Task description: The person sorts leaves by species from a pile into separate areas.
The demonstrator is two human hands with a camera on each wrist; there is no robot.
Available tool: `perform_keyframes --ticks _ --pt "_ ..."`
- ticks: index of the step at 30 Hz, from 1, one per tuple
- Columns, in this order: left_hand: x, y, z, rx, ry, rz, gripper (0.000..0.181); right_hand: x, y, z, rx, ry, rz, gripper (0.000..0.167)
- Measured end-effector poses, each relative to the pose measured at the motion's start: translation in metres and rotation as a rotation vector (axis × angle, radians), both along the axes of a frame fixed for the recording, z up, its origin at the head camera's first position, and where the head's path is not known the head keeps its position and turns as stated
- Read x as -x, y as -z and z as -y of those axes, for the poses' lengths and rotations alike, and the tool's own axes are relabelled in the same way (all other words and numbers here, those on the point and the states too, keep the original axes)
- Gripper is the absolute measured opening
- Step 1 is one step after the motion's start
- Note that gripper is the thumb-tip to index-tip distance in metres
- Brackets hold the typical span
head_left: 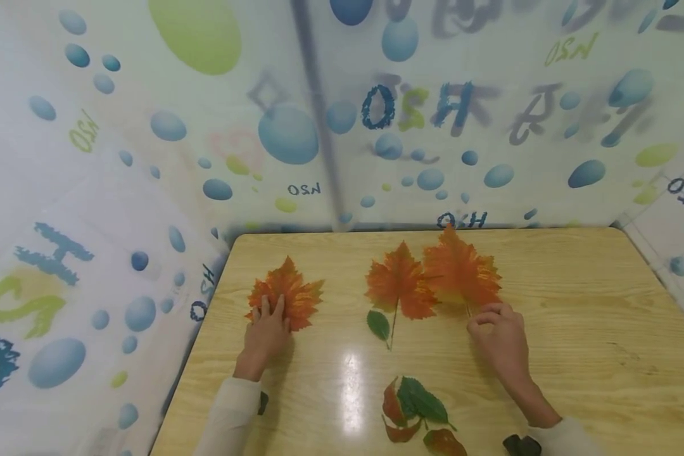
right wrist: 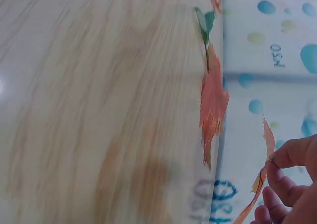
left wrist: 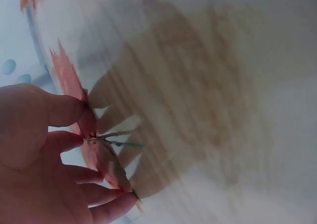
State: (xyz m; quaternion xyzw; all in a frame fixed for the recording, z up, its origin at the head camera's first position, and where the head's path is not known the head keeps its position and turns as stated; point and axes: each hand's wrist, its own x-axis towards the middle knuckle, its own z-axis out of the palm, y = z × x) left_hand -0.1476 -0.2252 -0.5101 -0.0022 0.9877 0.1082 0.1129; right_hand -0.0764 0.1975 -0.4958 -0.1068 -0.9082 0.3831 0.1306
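Note:
At the table's left, my left hand (head_left: 265,339) lies with spread fingers on an orange maple leaf (head_left: 302,301); in the left wrist view its fingers (left wrist: 116,206) touch the leaf (left wrist: 106,164) near the stem. My right hand (head_left: 501,345) pinches the stem of another orange leaf (head_left: 462,272) between thumb and finger; the right wrist view shows this pinch and the leaf (right wrist: 269,137) held off the table. Beside it is a third orange leaf (head_left: 399,282), with a small green leaf (head_left: 379,325) at its stem.
Near the table's front, green leaves (head_left: 424,400) and reddish-brown leaves (head_left: 401,432) lie grouped. A dark object (head_left: 521,445) is by the right sleeve. A patterned wall covering (head_left: 342,158) stands behind the wooden table (head_left: 593,304) and to its left.

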Motion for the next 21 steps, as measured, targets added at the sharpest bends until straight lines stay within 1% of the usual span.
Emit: perform_keyframes --ticks 4,9,14,18,21 --pt "-0.001 0.002 -0.001 -0.016 -0.011 -0.046 0.059 0.005 -0.005 0.022 -0.004 -0.041 0.007 0.016" --pt "-0.001 0.005 -0.002 -0.02 -0.011 -0.093 0.057 0.015 -0.004 0.048 -0.038 -0.076 -0.015 0.015" --pt "-0.001 0.005 0.0 -0.009 -0.021 -0.085 0.056 0.022 -0.007 0.075 -0.076 -0.114 -0.024 0.014" --pt "0.0 0.004 0.003 -0.004 -0.037 -0.067 0.057 0.026 -0.013 0.099 -0.1 -0.155 -0.038 0.012" --pt "0.001 0.003 0.004 0.002 -0.034 -0.065 0.057 0.027 -0.014 0.117 -0.1 -0.188 -0.044 0.013"
